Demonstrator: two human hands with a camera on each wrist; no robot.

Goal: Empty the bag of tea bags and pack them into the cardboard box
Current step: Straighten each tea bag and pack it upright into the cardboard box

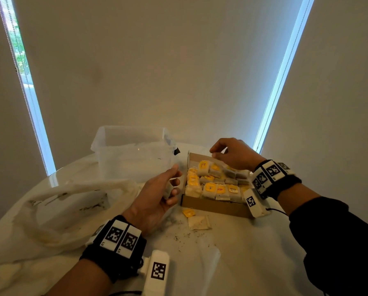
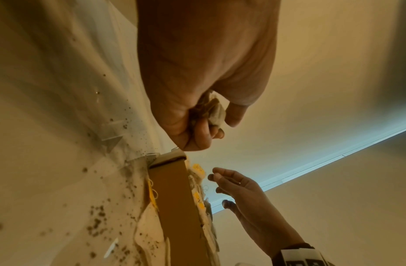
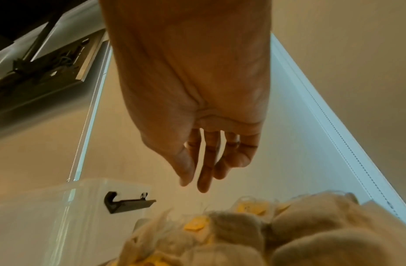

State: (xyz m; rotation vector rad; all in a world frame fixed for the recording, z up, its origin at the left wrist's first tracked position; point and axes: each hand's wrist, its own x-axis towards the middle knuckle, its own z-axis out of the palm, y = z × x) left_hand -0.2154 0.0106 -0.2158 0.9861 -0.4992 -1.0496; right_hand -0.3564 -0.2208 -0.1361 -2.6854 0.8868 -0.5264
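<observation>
The brown cardboard box [image 1: 217, 206] sits on the table right of centre, packed with several tea bags [image 1: 213, 186] bearing yellow tags. Just left of the box, my left hand [image 1: 174, 183] grips one crumpled tea bag [image 1: 167, 191], seen in the left wrist view as a tea bag [image 2: 216, 111] inside curled fingers [image 2: 197, 136]. My right hand [image 1: 214, 152] hovers over the box's far left corner. Its fingers [image 3: 205, 172] hang relaxed and hold nothing above the tea bags [image 3: 242, 230]. The limp whitish plastic bag [image 1: 61, 201] lies flat at the left.
A clear plastic tub [image 1: 134, 150] with a black latch [image 3: 126, 202] stands behind the box's left side. One loose tea bag [image 1: 198, 222] with its yellow tag [image 1: 188, 212] lies before the box. Dark tea crumbs [image 1: 185, 236] dot the white table [image 1: 242, 257].
</observation>
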